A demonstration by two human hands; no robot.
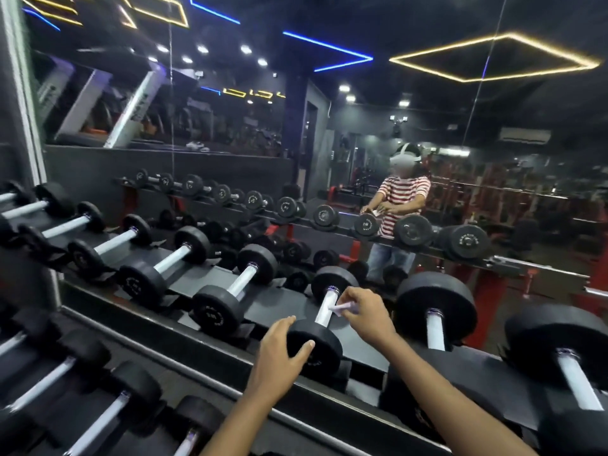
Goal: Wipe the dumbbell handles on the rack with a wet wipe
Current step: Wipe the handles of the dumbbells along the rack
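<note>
A black dumbbell with a silver handle lies on the top shelf of the rack, straight ahead. My right hand pinches a folded white wet wipe and holds it against the right side of that handle. My left hand rests over the dumbbell's near black head, fingers spread around its rim. Neighbouring dumbbells line the shelf on both sides.
A larger dumbbell lies just right of my right hand, another further right. A lower shelf of dumbbells runs at bottom left. Behind the rack, a wall mirror reflects the gym and a person in a striped shirt.
</note>
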